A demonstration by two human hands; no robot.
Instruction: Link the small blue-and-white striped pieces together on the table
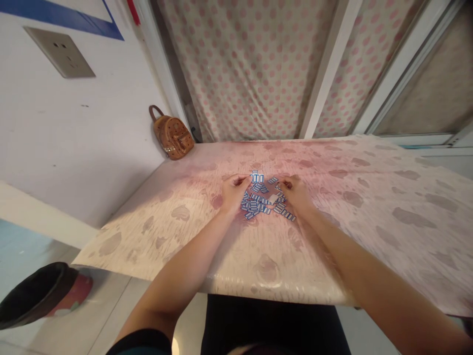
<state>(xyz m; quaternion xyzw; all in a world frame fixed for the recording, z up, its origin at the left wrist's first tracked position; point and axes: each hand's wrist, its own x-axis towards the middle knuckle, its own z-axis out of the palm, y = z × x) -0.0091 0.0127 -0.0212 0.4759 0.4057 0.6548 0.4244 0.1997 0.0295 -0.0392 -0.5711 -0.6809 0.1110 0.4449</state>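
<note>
My left hand [233,193] pinches a small blue-and-white striped piece [256,178] between thumb and finger, held at the far side of a loose pile. The flat pieces in the pile [253,205] have the same blue edges and white bars, and they overlap at many angles. At the pile's right side, my right hand [296,194] has its fingers curled together. Whatever sits in those fingertips is too small to make out. Just left of them is another striped piece [272,180]. One plain white piece [274,198] shows between the hands.
A patterned plastic cloth covers the table [177,246]. A small brown backpack [173,135] leans at the back left corner against the wall. Behind the table hangs a dotted curtain [251,69]. On the floor at left stands a bin [70,296] with a black liner.
</note>
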